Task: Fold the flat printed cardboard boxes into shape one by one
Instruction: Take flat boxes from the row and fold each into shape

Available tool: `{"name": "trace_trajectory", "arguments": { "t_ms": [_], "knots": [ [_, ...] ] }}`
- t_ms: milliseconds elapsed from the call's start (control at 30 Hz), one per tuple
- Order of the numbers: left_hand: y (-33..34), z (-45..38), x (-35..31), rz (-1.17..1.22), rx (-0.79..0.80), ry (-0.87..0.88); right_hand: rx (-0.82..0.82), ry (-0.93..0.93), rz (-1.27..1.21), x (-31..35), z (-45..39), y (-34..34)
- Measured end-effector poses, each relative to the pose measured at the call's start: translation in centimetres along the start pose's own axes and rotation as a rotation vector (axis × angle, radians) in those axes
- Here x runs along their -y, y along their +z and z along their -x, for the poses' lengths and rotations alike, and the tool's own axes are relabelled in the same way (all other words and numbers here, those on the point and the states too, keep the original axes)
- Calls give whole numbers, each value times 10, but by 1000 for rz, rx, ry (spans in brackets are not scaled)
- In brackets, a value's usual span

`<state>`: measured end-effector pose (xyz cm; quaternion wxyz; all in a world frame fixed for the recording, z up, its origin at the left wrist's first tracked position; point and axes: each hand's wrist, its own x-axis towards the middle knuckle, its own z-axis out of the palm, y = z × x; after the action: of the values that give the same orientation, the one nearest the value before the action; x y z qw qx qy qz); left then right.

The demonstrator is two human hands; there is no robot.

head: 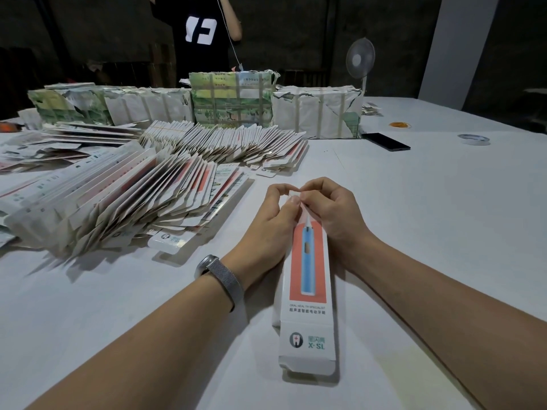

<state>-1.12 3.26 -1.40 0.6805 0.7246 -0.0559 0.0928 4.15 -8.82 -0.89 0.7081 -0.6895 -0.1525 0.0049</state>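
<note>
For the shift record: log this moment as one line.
step: folding far-end flap | left hand: pinching flap | right hand: pinching flap | toothbrush box: on table, near flap open | flat boxes: stacked left

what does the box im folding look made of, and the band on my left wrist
The box looks like thin printed cardboard with a smooth, slightly glossy face: crisp creases and a raw flap edge at the near end. The wrist band looks like woven metal mesh, silvery grey with a fine grainy sheen, though it could be metal-look fabric.
</note>
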Motion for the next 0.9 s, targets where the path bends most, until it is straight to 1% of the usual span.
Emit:
{"name": "trace_trajectory", "arguments": {
  "t_ms": [100, 300, 500, 633, 800, 900],
  "knots": [
    [0, 0, 0, -4, 9, -4, 7, 10, 7, 0, -2, 0],
    [2, -1, 0, -26, 34, 2, -32, 37, -36, 2, -4, -2],
    [-1, 0, -1, 60, 56, -43, 14, -4, -34, 1, -2, -2],
    [-5, 3, -5, 99, 150, -116, -77, -67, -43, 1, -4, 1],
    [-5, 2, -5, 49, 158, -113, -111, -89, -2, 0, -4, 2],
    [-5, 2, -3, 44, 171, -101, -133, -140, 32, -1, -4, 2]
  ]
}}
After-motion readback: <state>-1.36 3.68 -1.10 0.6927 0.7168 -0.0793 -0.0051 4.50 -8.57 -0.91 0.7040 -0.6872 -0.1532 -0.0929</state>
